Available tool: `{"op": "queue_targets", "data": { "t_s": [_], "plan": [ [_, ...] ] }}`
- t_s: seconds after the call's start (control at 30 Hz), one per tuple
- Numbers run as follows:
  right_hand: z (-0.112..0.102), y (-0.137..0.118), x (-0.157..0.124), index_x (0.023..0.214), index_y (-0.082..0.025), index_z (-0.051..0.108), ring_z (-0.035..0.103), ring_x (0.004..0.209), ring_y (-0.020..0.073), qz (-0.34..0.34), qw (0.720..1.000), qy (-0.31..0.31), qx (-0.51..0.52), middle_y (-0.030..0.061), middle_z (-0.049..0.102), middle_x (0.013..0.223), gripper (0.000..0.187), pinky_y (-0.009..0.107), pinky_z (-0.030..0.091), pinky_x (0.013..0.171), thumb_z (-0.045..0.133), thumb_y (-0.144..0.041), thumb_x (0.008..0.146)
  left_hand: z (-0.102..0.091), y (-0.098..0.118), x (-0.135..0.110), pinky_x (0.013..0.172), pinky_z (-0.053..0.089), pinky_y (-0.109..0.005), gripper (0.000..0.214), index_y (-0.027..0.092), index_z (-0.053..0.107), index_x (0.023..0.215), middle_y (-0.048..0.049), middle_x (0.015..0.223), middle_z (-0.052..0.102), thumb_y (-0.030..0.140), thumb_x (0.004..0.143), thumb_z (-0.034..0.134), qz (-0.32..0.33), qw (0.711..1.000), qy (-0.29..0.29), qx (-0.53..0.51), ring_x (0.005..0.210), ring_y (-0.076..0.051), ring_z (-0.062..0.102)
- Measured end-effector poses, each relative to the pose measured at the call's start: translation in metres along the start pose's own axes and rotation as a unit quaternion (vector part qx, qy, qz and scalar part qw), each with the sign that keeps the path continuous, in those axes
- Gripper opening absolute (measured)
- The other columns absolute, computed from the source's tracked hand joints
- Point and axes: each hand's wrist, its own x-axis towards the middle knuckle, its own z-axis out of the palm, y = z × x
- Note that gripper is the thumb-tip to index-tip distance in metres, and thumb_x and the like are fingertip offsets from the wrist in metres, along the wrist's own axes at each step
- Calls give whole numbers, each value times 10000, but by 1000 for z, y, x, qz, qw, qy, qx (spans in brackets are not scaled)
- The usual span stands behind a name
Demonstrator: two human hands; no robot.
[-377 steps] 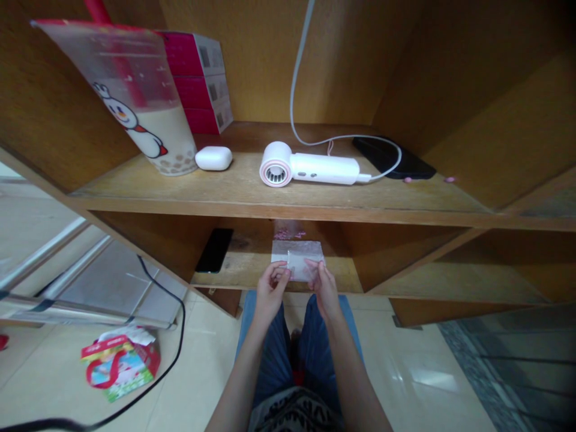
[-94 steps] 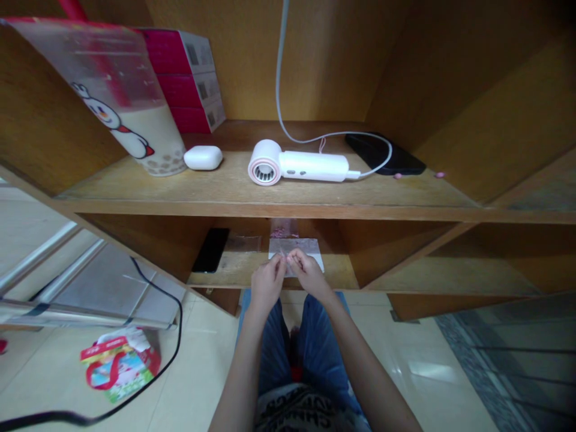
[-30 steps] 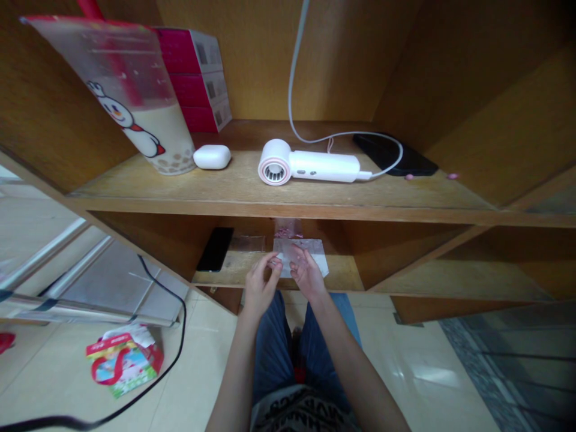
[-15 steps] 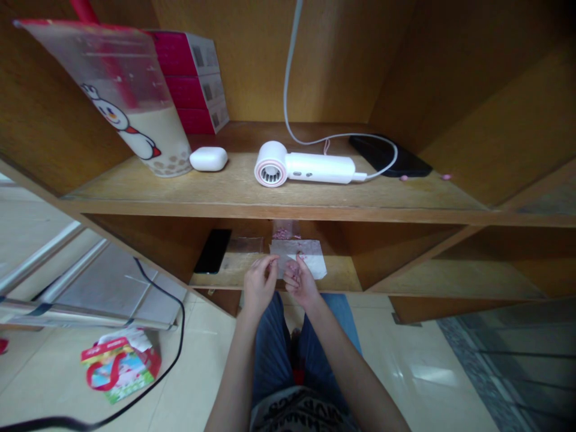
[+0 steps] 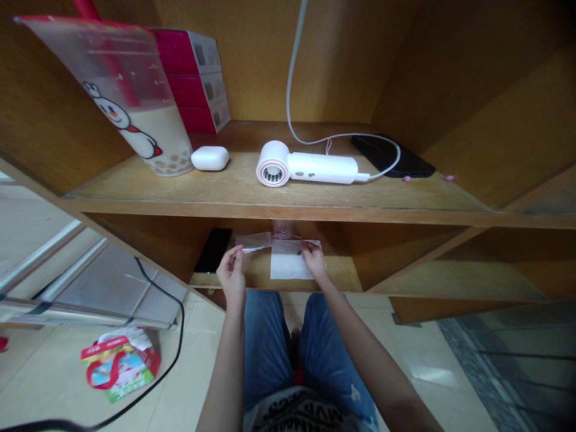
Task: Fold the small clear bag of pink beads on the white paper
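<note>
L hand [image 5: 231, 277] pinching clear plastic bag [image 5: 254, 241]; R hand [image 5: 314, 261] at white sheet [image 5: 288, 268] on lower wood shelf [image 5: 339, 271].

The person wears loose blue jeans [image 5: 270, 354], faded along the thighs, with a small frayed, pale rip on the right thigh [image 5: 356, 393]. Above them shows the hem of a dark-and-pale patterned shirt [image 5: 301, 414] printed with large lettering. The forearms, the left hand [image 5: 231, 276] and the right hand [image 5: 314, 261] are bare, without rings or a watch. Something red [image 5: 297, 378] shows between the feet, too hidden to tell.
</note>
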Motion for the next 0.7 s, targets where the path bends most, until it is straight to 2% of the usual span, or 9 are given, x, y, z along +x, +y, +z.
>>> {"op": "queue_targets", "data": {
  "t_s": [0.07,0.13,0.23,0.3,0.43,0.57,0.7],
  "plan": [
    [-8,2,12,699,-180,627,558,618,142,-40,983,-9,-179,39,614,625,421,232,408,584,353,-464,845,-2,-8,10,788,446,-280,226,159,612,891,-51,885,648,321,748,543,1,1000,20,-11,831,-155,595],
    [-12,3,17,839,-185,656,593,696,166,-38,946,-17,-320,67,660,738,427,250,414,637,318,-444,870,-4,-13,20,794,447,-287,210,152,608,856,-58,888,648,315,743,539,6,1000,21,-9,834,-157,596],
    [-13,3,17,971,-209,643,613,738,172,-16,896,-19,-443,78,674,851,418,253,418,650,292,-421,888,-5,-20,36,774,453,-292,197,146,604,824,-55,832,654,300,732,525,1,1000,-6,5,791,-157,603],
    [-11,2,14,1011,-217,632,617,762,169,-18,880,-21,-475,80,673,889,421,249,419,660,272,-405,898,-6,-27,47,768,452,-291,201,140,600,818,-55,810,654,296,721,521,-8,1000,-24,15,781,-161,605],
    [-8,0,12,994,-215,636,617,782,166,-38,868,-34,-494,79,670,923,435,244,417,674,250,-395,906,-7,-45,61,773,448,-294,220,134,593,825,-59,796,653,299,717,496,-28,995,-78,58,779,-170,607],
    [-6,0,12,995,-220,626,620,767,172,-50,861,-36,-505,74,671,913,421,249,416,661,248,-382,908,-9,-61,63,773,450,-296,216,141,595,817,-66,816,658,271,729,446,-31,985,-124,120,799,-175,609],
    [-5,0,12,980,-202,627,619,775,174,-53,853,-47,-517,95,665,935,425,254,416,670,246,-377,909,-13,-64,61,751,452,-289,232,151,608,828,-67,848,664,206,715,414,-23,965,-146,217,813,-180,608]
  ]
}}
